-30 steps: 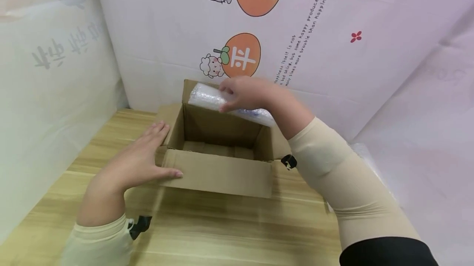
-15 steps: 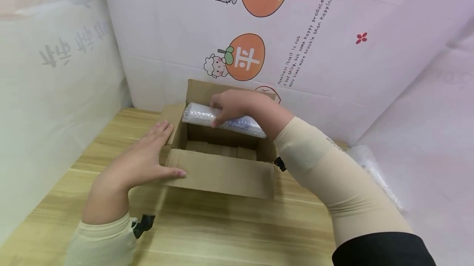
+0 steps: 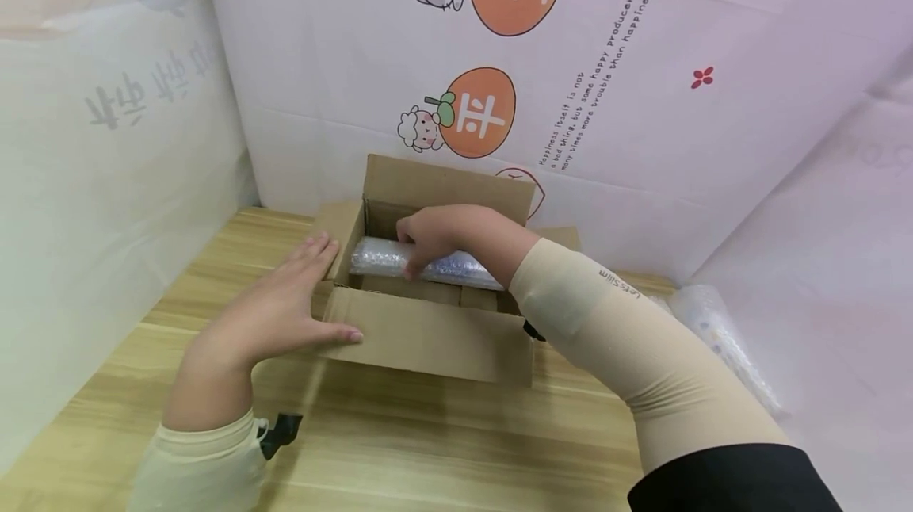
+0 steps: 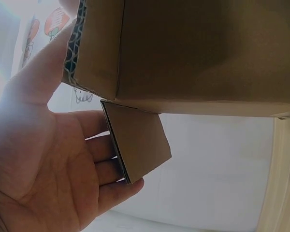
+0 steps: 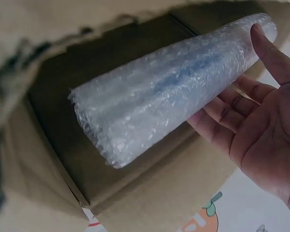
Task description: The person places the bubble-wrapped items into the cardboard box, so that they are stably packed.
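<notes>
An uncovered cardboard box [image 3: 428,341] stands on the wooden table with its flaps spread outward. Inside its mouth, my right hand [image 3: 445,234] grips a bubble-wrapped roll [image 3: 376,257], lying lengthwise across the box. The right wrist view shows the thumb on one side of the roll [image 5: 169,92] and the fingers on the other; something blue shows through the wrap. My left hand [image 3: 274,314] rests at the box's left side, fingers extended along the left flap [image 4: 137,137] and thumb against the front flap.
Another bubble-wrapped thing [image 3: 723,341] lies on the table at the right, by the sheet wall. A printed white sheet [image 3: 606,92] rises close behind the box's raised back flap [image 3: 449,183]. Bare wooden tabletop [image 3: 442,448] shows in front.
My right hand has brought the bubble-wrapped roll from above the back flap down into the box, nearer to me. The left hand has kept its place on the box.
</notes>
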A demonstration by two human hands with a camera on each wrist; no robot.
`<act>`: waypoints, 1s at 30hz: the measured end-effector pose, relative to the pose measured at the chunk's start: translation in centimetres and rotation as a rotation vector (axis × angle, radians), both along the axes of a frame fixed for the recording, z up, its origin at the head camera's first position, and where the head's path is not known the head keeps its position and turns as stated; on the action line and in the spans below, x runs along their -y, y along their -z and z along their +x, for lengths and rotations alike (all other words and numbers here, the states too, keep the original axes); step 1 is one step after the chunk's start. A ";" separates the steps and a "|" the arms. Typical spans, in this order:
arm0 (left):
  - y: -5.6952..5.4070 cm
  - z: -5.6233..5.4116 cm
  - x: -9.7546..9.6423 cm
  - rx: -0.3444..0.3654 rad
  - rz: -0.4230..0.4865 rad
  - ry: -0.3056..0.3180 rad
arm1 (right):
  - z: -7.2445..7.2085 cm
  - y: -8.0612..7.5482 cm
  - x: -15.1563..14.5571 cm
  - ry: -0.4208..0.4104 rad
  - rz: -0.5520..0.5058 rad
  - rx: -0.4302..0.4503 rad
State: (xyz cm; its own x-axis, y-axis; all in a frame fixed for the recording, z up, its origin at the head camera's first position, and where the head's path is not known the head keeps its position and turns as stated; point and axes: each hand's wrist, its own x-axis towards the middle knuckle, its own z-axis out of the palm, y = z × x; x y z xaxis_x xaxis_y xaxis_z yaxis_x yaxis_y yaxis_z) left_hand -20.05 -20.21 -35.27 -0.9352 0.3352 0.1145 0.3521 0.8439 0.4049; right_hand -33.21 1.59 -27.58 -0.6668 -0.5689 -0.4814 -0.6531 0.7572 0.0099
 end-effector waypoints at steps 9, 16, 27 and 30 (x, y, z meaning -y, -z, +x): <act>-0.1 0.0 0.0 0.025 -0.004 0.001 | 0.2 1.4 0.3 -0.041 0.020 0.009; -0.2 0.1 0.0 0.040 -0.003 -0.001 | 0.2 0.4 -0.2 -0.021 -0.007 0.001; -0.2 0.2 -0.3 0.028 0.000 -0.002 | 0.8 -2.2 -2.7 0.001 -0.156 -0.039; -0.2 0.2 -0.3 0.032 0.002 0.000 | 0.9 -2.9 -3.9 0.016 -0.231 -0.035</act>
State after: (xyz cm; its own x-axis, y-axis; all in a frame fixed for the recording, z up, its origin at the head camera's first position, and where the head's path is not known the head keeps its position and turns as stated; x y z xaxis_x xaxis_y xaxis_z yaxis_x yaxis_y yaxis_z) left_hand -19.81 -19.94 -35.05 -0.9383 0.3349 0.0857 0.3390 0.8430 0.4176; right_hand -32.34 5.44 -24.66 -0.6909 -0.6502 -0.3159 -0.6432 0.7524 -0.1419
